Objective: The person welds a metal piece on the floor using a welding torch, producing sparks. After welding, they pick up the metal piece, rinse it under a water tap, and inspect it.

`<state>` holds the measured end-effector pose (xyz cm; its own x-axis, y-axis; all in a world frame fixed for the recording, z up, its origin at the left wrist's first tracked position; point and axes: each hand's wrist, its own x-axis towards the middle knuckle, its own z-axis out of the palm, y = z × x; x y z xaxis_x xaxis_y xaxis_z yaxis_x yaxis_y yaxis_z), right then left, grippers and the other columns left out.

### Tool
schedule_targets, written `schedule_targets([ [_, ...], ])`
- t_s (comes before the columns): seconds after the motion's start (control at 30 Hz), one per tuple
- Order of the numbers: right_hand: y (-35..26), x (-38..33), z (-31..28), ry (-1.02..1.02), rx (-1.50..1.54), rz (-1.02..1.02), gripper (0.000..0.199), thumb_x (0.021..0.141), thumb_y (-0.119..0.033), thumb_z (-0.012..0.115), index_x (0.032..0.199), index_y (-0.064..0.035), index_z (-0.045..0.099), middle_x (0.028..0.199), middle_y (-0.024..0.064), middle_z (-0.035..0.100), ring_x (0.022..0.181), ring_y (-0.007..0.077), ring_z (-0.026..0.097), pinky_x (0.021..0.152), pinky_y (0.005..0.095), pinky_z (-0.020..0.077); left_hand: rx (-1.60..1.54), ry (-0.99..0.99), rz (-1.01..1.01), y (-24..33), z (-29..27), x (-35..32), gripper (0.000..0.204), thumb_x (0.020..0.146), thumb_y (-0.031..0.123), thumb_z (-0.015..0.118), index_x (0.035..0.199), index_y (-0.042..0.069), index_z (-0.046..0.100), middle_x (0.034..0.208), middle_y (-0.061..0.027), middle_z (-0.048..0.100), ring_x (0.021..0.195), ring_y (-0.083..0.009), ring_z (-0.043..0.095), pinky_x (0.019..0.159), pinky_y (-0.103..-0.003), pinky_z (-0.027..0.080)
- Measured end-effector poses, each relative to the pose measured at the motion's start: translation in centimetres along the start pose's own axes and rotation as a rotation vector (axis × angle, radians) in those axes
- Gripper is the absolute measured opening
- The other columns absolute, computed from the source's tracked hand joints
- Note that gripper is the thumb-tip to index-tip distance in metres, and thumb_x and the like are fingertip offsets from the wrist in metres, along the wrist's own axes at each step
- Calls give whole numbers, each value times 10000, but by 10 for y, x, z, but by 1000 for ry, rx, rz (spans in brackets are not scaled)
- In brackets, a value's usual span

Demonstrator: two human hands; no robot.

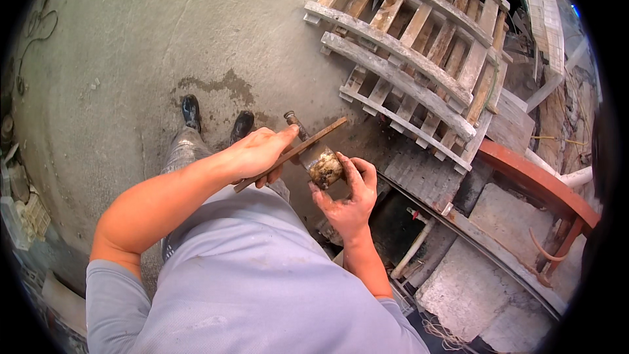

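No packages, labels, signs or screens are visible anywhere on the concrete floor [131, 59] or pallets [419, 46].

1. the right hand [349, 196] covers the lower part of the mud-caked hammer head [325, 168].
2. the left hand [257, 152] hides the middle of the wooden stick [314, 137].
3. the wooden pallet [419, 52] is cut off at the floor's far edge.

Two hands: left hand [259, 153], right hand [350, 200]. One wooden stick [291, 153]. One hammer [316, 156] with a crusted head. Two black shoes [191, 111] [242, 125]. Two stacked wooden pallets [419, 46]. One white pipe [413, 249].
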<state>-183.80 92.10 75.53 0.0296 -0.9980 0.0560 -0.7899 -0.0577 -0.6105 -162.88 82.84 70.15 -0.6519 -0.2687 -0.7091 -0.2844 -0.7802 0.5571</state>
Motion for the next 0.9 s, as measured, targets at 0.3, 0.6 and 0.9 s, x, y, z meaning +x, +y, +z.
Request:
schedule_targets([
  [0.3,2,-3,-1,5,-64,-66,633,617,-120,888,1199,4,670,1101,134,565,929,240,618,781,341,554,26,-8,50,-4,3,-2,726,1042,555,315,1039,-66,691,573,-86,563,467,-166,563,482,-324,477],
  [0.6,9,-4,0,-1,-123,-221,627,615,-94,879,1196,21,671,1113,128,549,978,254,598,811,354,546,47,29,106,-7,2,1,690,1005,636,405,682,46,563,567,-86,566,458,-152,545,456,-318,447],
  [0.9,9,-4,2,69,-73,-208,704,561,-68,869,1230,-42,652,1086,99,567,973,293,592,844,404,516,18,41,224,-16,1,3,558,1027,487,440,748,23,578,646,-55,560,525,-136,528,493,-311,448],
])
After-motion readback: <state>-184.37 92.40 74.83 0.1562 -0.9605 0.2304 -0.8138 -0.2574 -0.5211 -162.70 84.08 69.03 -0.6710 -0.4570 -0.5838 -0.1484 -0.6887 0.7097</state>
